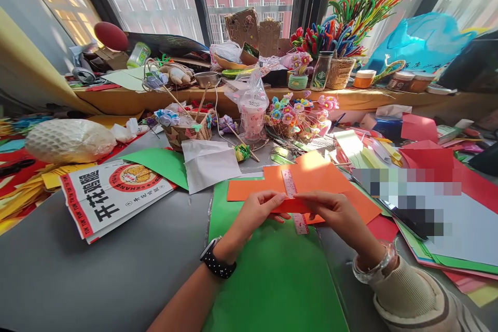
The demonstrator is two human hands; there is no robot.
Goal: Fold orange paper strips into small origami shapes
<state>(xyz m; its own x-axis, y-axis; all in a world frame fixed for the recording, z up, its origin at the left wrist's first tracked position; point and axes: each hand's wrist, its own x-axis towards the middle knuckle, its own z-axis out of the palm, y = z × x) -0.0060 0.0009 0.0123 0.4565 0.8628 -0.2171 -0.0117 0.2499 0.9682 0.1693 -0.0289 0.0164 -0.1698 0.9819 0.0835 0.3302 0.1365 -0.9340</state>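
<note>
My left hand [261,211] and my right hand [330,210] face each other over a green mat [268,280]. Between them they pinch a small strip of orange paper [288,205], the left thumb on top at one end and the right fingers closed at the other. Under the paper lies a pink patterned ruler [301,224], its middle hidden by the strip. Just beyond the hands, larger orange paper sheets [319,176] overlap on the mat and table.
To the left sits a printed paper bag [116,197], with a green sheet [159,163] and white paper [210,163] behind it. A lidded pink cup [252,116], woven basket [187,132] and pipe-cleaner flowers [295,114] stand farther back. Stacked coloured paper [459,218] lies right.
</note>
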